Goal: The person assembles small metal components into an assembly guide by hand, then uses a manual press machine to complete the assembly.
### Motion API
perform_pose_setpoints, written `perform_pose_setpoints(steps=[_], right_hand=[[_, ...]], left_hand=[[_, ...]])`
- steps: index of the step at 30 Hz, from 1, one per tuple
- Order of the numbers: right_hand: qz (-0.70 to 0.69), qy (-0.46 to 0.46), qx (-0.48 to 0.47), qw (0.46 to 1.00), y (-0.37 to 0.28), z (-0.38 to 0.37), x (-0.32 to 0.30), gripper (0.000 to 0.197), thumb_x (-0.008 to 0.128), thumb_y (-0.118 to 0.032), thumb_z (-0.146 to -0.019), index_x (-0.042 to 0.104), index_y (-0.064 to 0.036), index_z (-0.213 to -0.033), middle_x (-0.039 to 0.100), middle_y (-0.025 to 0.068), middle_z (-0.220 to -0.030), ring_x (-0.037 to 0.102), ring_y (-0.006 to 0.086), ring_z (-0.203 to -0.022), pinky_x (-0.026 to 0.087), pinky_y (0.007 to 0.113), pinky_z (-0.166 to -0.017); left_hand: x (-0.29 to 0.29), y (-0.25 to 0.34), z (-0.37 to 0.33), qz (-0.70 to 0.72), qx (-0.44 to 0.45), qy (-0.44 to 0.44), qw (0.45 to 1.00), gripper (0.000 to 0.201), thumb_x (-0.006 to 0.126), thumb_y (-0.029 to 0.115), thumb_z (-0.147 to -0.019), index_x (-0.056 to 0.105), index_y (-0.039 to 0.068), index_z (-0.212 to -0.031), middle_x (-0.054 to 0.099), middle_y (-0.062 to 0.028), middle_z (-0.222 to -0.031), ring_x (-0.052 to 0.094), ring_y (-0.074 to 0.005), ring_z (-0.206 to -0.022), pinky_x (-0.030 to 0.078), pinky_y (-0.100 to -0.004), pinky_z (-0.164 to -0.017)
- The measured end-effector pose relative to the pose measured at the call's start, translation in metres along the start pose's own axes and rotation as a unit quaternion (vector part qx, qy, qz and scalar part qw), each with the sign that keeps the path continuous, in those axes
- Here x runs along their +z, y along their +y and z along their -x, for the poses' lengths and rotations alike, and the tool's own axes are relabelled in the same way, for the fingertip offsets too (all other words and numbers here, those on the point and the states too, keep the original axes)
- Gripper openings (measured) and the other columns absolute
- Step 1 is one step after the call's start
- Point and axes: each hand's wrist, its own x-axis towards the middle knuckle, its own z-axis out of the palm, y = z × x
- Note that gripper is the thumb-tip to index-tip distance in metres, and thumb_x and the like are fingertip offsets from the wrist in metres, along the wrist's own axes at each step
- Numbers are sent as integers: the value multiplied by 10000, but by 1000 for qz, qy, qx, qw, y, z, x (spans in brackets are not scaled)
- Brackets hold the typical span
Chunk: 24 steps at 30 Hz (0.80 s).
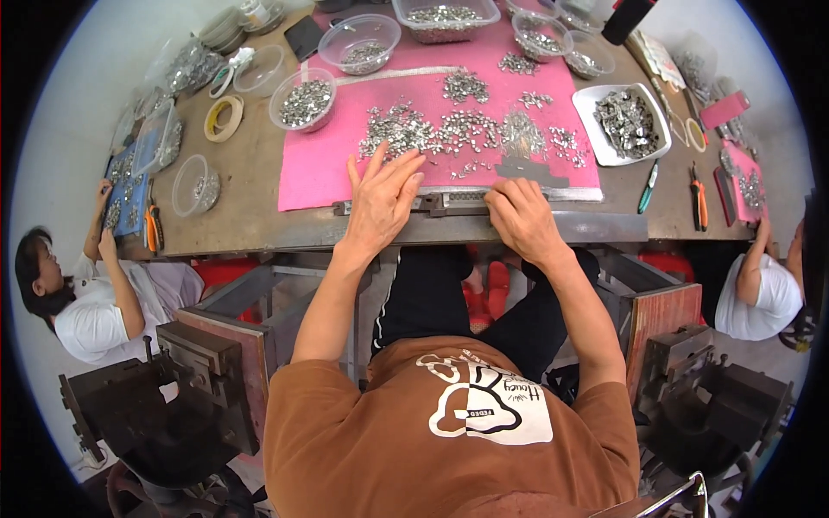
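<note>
My left hand [382, 203] reaches over the front of the pink mat [315, 173], fingers stretched out and partly spread. Its fingertips touch or hover at the near edge of a pile of small silvery metal pieces [397, 128]; I cannot tell which. Between my hands, a narrow metal jig [460, 200] with a row of small parts lies along the table's front edge. At its right end my right hand [522, 216] is closed, fingers curled down and together; whatever they pinch is hidden. A flat grey metal plate [533, 172] lies just beyond those fingers.
More small metal parts fill a round plastic tub [303, 101] and a white square dish [579, 102]. Green-handled pliers [648, 187] and orange-handled pliers [698, 198] lie at right. A tape roll [212, 129] rests at left. One co-worker [108, 293] sits left, another [760, 289] right.
</note>
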Motion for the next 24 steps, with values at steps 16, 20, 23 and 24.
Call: perform_pose_setpoints(steps=[16, 20, 23, 24], right_hand=[[-20, -7, 70, 997, 4, -65, 65, 73, 671, -80, -869, 656, -32, -922, 588, 121, -943, 571, 302, -924, 432, 426, -843], [-32, -17, 80, 996, 3, -65, 64, 66, 668, -75, -867, 655, -30, -913, 589, 119, -945, 572, 300, -925, 431, 430, -846], [-36, -25, 82, 996, 5, -63, 61, 76, 676, -80, -871, 662, -35, -930, 592, 113, -946, 580, 298, -936, 433, 431, -854], [-47, -21, 85, 995, 6, -62, 60, 72, 681, -77, -880, 669, -51, -947, 588, 101, -932, 584, 294, -931, 431, 424, -844]], left_hand=[[10, -10, -33, -61, 60, 53, 995, 102, 757, 191, -875, 775, 180, -975, 605, -5, -899, 558, -214, -940, 313, -481, -988], [15, -11, -31, -65, 54, 56, 995, 94, 754, 186, -877, 754, 165, -968, 601, -12, -899, 556, -222, -932, 316, -482, -985], [13, -12, -32, -57, 58, 57, 995, 103, 750, 182, -877, 741, 156, -977, 593, -12, -892, 556, -223, -933, 316, -481, -986], [11, -12, -32, -45, 54, 56, 996, 95, 749, 170, -865, 730, 156, -957, 593, -13, -901, 557, -227, -952, 322, -487, -975]])
